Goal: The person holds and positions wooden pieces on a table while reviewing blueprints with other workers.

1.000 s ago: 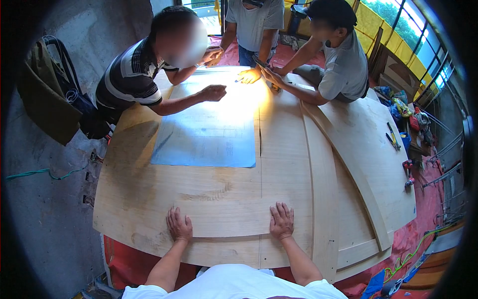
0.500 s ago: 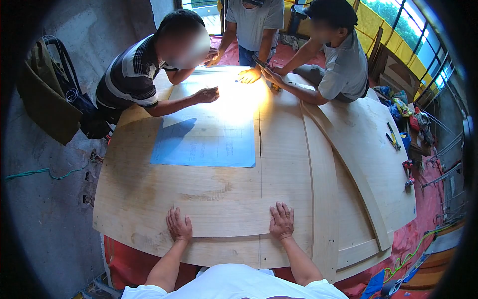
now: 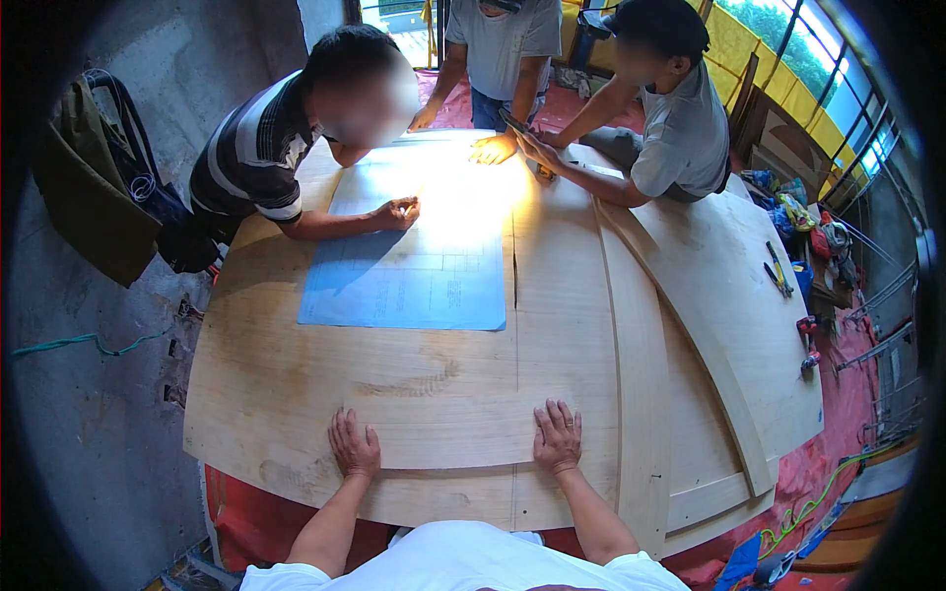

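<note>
Paper sheet [image 3: 419, 276]: lettering too small for me to read; upper portion lost in glare. Left hand [image 3: 356, 445] and right hand [image 3: 559, 438]: palms hidden against the wood [image 3: 453, 433]. Far co-worker [image 3: 505, 49]: head mostly cut off by the upper edge. White shirt [image 3: 468, 557]: cut off below.

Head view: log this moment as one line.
left hand: palm down on wood | right hand: palm down on wood | paper: flat, beyond both hands

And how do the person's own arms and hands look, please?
The left hand and right hand wear no gloves, and no watch shows. The right hand may carry a ring, too small to confirm. Both forearms are uncovered below the short sleeves of a white shirt.
</note>
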